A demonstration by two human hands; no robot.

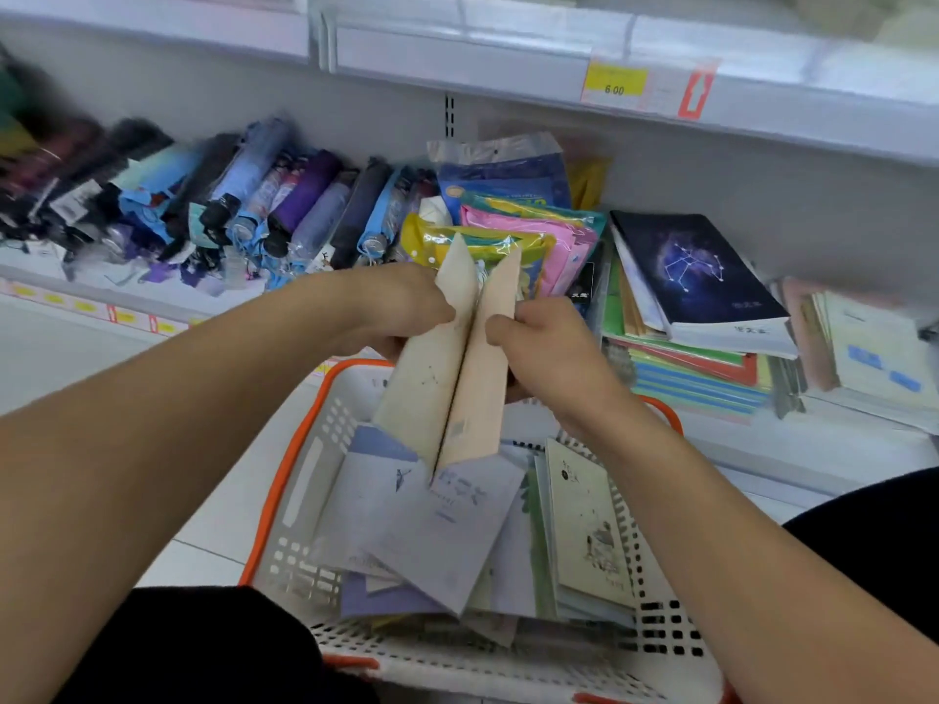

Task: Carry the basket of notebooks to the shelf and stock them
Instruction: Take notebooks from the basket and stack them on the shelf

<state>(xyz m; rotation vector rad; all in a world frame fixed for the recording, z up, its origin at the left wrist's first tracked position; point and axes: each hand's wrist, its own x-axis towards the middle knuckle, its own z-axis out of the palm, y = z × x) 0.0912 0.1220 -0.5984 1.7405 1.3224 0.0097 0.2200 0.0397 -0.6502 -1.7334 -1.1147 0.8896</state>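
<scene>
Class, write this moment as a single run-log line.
left hand: grips beige notebooks | right hand: grips same notebooks | position: above basket | basket: notebooks remain | shelf stack: untouched

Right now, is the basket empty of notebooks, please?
No, the basket holds several notebooks, and both hands grip beige ones above it.
</scene>
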